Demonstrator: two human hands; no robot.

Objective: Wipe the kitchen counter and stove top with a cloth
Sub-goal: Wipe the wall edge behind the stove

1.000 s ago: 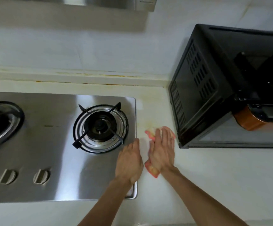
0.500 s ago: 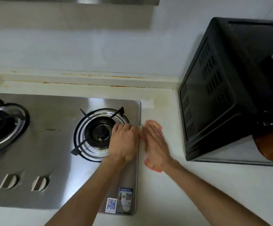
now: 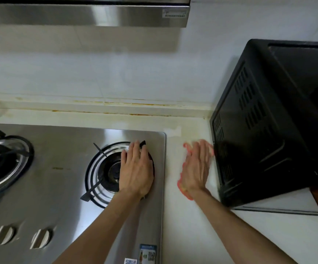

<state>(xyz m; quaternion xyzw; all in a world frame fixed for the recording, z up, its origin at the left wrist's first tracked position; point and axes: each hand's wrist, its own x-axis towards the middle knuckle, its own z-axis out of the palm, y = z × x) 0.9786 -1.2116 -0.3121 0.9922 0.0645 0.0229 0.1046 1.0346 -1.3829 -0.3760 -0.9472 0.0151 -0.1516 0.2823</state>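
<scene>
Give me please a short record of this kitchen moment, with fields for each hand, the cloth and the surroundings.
left hand: flat on the right burner of the stove top
right hand: flat on the cloth
cloth: pink, on the counter, between stove top and black oven
stains: orange marks along the back ledge

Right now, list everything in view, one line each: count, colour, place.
stove top: one, stainless steel, set in the counter at left
burners: two, black with chrome rings, on the stove top
knobs: two, silver, front left of the stove top
range hood: one, steel, on the wall above
appliance: one, black vented box, on the counter at right
counter: one, cream, stained along the back edge
cloth: one, pink, under the right hand
left hand: flat on the right burner
right hand: flat on the cloth
</scene>
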